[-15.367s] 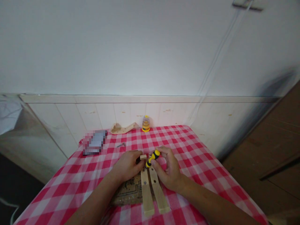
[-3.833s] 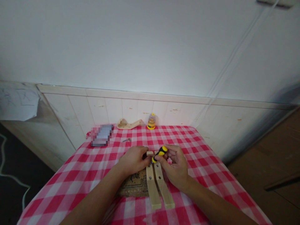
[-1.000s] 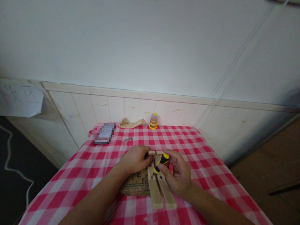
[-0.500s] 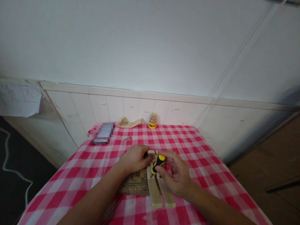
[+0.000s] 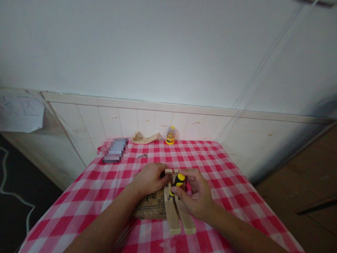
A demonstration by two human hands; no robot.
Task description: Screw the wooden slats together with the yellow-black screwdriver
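My right hand (image 5: pixel 198 198) grips a yellow and black screwdriver (image 5: pixel 180 180) between thumb and fingers. The handle leans over a pair of pale wooden strips (image 5: pixel 173 219) that lie side by side, and its tip meets the left strip near a small dark screw (image 5: pixel 169 198). Closed against the far left part of that wooden piece is my left hand (image 5: pixel 151 179); its fingertips are partly hidden. Beneath the wood and my left hand lies a flat piece of brown cardboard (image 5: pixel 149 209) with dark printing.
A red and white checked cloth (image 5: pixel 226 196) covers the table. Toward the back are a blurred phone (image 5: pixel 116 150), some small screws (image 5: pixel 143 155), a curved wooden part (image 5: pixel 144 138) and a yellow-based bit container (image 5: pixel 170 135). The wall (image 5: pixel 158 119) rises directly behind.
The screwdriver handle has turned and tilted slightly in my right hand. My left hand stays on the wood. The whole view has shifted a little.
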